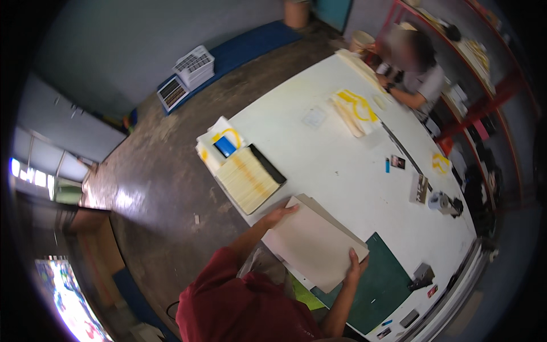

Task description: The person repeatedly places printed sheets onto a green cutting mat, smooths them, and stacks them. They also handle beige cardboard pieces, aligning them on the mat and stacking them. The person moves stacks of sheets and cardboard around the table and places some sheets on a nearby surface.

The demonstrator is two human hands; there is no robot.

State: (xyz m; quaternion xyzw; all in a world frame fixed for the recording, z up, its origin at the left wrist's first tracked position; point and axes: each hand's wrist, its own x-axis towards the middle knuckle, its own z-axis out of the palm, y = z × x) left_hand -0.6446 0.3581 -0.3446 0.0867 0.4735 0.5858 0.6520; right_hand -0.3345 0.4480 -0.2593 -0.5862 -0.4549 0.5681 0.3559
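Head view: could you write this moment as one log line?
left hand grips sheet stack's far edge | right hand grips near edge | grey cardboard sheets over white table | green cutting mat beside | other person seated opposite

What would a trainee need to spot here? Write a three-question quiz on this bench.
1. True or false: both hands grip the grey boards.
2. What lies under the boards' right end? A) green mat B) blue tray C) red cloth
3. What sits just beyond the left hand on the table?

Key: 1. True; the right hand holds the near edge. 2. A, the green mat. 3. A paper stack streaked yellow.
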